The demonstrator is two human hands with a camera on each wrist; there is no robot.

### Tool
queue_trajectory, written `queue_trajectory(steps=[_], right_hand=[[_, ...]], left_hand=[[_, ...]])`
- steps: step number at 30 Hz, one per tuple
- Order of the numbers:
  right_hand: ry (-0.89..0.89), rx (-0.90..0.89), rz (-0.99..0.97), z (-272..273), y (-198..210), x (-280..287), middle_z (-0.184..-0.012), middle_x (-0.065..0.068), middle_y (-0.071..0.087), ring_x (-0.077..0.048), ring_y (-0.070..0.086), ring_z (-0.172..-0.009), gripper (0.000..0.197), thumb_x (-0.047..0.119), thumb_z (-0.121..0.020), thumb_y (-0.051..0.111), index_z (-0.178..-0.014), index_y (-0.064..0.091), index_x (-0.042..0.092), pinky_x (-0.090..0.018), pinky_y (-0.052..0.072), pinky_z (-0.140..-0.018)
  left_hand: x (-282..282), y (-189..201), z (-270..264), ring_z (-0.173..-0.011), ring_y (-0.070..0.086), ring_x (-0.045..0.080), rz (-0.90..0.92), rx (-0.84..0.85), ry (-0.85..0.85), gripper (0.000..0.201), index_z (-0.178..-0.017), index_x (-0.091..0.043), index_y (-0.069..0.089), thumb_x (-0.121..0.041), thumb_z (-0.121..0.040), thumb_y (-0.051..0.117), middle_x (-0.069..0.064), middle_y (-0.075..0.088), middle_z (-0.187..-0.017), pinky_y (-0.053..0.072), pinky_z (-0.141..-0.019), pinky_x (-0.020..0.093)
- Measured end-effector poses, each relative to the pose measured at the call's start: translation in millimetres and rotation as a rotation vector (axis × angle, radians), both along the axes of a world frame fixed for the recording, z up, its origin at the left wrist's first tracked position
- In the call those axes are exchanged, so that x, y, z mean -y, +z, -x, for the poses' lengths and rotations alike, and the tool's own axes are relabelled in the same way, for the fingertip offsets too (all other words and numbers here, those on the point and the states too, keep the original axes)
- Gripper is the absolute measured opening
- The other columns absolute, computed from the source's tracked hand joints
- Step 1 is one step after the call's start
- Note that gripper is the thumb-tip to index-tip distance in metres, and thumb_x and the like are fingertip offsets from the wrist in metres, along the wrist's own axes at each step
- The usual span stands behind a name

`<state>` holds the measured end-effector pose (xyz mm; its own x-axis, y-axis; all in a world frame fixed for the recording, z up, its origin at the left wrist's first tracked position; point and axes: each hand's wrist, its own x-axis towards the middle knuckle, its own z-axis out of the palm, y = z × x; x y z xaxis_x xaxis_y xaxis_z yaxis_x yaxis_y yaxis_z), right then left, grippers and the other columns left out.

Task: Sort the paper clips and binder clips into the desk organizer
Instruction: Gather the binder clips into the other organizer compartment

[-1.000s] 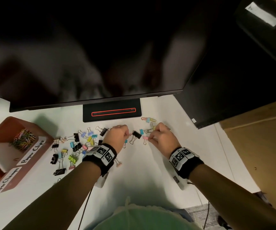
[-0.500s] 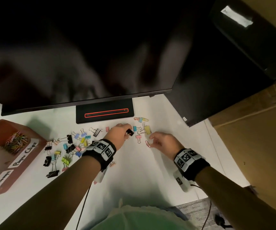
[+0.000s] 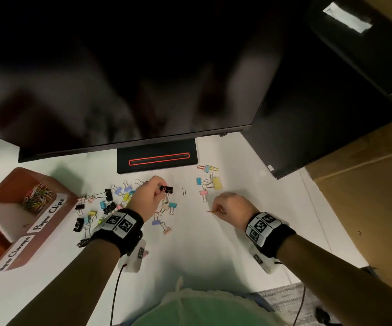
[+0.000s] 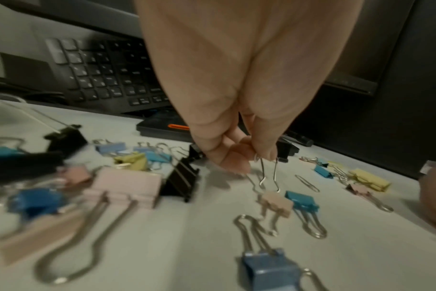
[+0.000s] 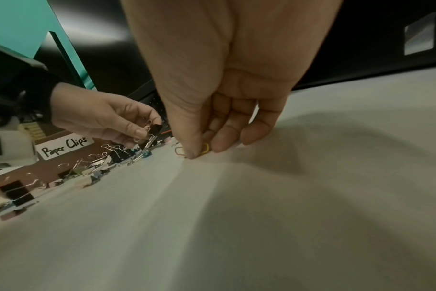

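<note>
My left hand (image 3: 160,189) is raised a little over the white desk and pinches a black binder clip (image 3: 167,189) (image 5: 157,128). In the left wrist view the wire handles of a pink binder clip (image 4: 276,202) also run up into my left hand's (image 4: 260,155) fingertips. To the right, my right hand (image 3: 215,211) (image 5: 199,151) pinches a red paper clip (image 5: 179,151) and a yellow one (image 5: 207,148) against the desk. Several coloured binder clips (image 3: 110,203) lie scattered left of my left hand. The brown desk organizer (image 3: 49,222) stands far left, coloured paper clips (image 3: 37,198) in its labelled compartment.
A small group of clips (image 3: 210,182) and a lone silver paper clip (image 3: 184,191) lie between the hands and the monitor base (image 3: 157,158). A large dark monitor (image 3: 119,78) overhangs the back. Cardboard (image 3: 366,196) stands right of the desk edge. A keyboard (image 4: 107,74) lies behind.
My left hand has lifted the black binder clip out of the middle cluster. My right hand has drawn back toward me from that cluster and now pinches paper clips on the desk.
</note>
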<state>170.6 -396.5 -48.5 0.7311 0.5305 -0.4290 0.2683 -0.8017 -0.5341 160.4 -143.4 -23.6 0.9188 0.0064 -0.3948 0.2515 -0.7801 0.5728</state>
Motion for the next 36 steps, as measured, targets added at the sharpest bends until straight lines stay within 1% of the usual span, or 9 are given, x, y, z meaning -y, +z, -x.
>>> queue_trajectory(steps=[6, 11, 13, 16, 22, 27, 30, 32, 36], right_hand=[[-0.185, 0.096, -0.164, -29, 13, 5, -0.092, -0.006, 0.067, -0.021, 0.060, -0.081, 0.024, 0.014, -0.084, 0.062, -0.108, 0.064, 0.017, -0.032, 0.053, -0.079], [-0.324, 0.050, -0.058, -75, 15, -12, -0.103, -0.003, 0.067, -0.022, 0.062, -0.093, 0.032, 0.020, -0.089, 0.056, -0.121, 0.054, 0.020, -0.036, 0.052, -0.088], [-0.322, 0.008, -0.005, -84, 13, -20, -0.105, -0.004, 0.066, -0.023, 0.061, -0.095, 0.031, 0.021, -0.090, 0.055, -0.121, 0.054, 0.020, -0.038, 0.052, -0.089], [-0.325, -0.015, 0.045, -87, 8, -26, -0.106, -0.006, 0.066, -0.026, 0.061, -0.093, 0.020, 0.022, -0.090, 0.056, -0.109, 0.062, 0.021, -0.038, 0.053, -0.087], [-0.250, 0.048, 0.058, -72, 5, -15, -0.113, -0.007, 0.052, -0.024, 0.056, -0.099, 0.016, 0.017, -0.087, 0.060, -0.099, 0.068, 0.010, -0.031, 0.048, -0.093], [-0.246, 0.023, -0.030, -59, 6, -3, -0.097, -0.009, 0.067, -0.023, 0.061, -0.090, 0.010, 0.012, -0.086, 0.059, -0.094, 0.065, 0.009, -0.032, 0.052, -0.080], [-0.361, 0.000, -0.129, -55, 4, 5, -0.096, -0.007, 0.068, -0.018, 0.061, -0.085, 0.013, 0.012, -0.086, 0.060, -0.099, 0.064, 0.010, -0.029, 0.052, -0.080], [-0.408, 0.008, -0.205, -56, 6, 9, -0.095, -0.004, 0.066, -0.014, 0.059, -0.084, 0.015, 0.011, -0.086, 0.061, -0.100, 0.065, 0.011, -0.024, 0.049, -0.080], [-0.262, 0.010, -0.212, -61, 7, 8, -0.097, -0.011, 0.067, -0.015, 0.057, -0.082, 0.017, 0.009, -0.084, 0.063, -0.100, 0.068, 0.008, -0.025, 0.048, -0.079]], left_hand=[[-12, 20, 10, -0.072, 0.060, 0.016, 0.065, -0.035, 0.038, 0.035, -0.121, -0.021, 0.045, -0.011, -0.090, 0.055, 0.002, 0.059, -0.072, 0.044, -0.066, 0.014], [19, 26, 1, -0.074, 0.060, 0.014, 0.089, 0.012, 0.054, 0.027, -0.113, -0.015, 0.052, -0.015, -0.087, 0.060, 0.000, 0.063, -0.081, 0.050, -0.075, 0.026], [36, 16, -4, -0.077, 0.061, 0.014, 0.095, -0.035, 0.074, 0.024, -0.110, -0.014, 0.054, -0.018, -0.087, 0.060, 0.001, 0.067, -0.081, 0.048, -0.086, 0.027], [51, -6, -9, -0.085, 0.063, 0.020, 0.051, -0.096, 0.129, 0.020, -0.105, -0.012, 0.054, -0.019, -0.088, 0.059, 0.005, 0.070, -0.083, 0.024, -0.112, 0.032], [57, -21, -9, -0.092, 0.059, 0.023, -0.111, -0.053, 0.084, 0.015, -0.099, -0.007, 0.062, -0.016, -0.088, 0.058, 0.011, 0.063, -0.101, 0.043, -0.090, 0.030], [55, -22, -10, -0.091, 0.058, 0.022, -0.163, 0.002, -0.014, 0.014, -0.099, -0.007, 0.064, -0.011, -0.089, 0.055, 0.008, 0.051, -0.107, 0.026, -0.103, 0.022], [55, -20, -10, -0.086, 0.059, 0.025, -0.160, 0.025, -0.064, 0.011, -0.093, -0.007, 0.062, -0.007, -0.088, 0.053, 0.010, 0.057, -0.100, 0.046, -0.090, 0.030], [55, -19, -10, -0.085, 0.059, 0.026, -0.160, 0.017, -0.071, 0.009, -0.093, -0.007, 0.060, -0.007, -0.088, 0.053, 0.011, 0.060, -0.098, 0.047, -0.078, 0.030], [55, -20, -12, -0.093, 0.059, 0.026, -0.146, -0.001, -0.058, 0.015, -0.103, -0.006, 0.060, -0.010, -0.090, 0.053, 0.012, 0.061, -0.103, 0.048, -0.083, 0.032]])
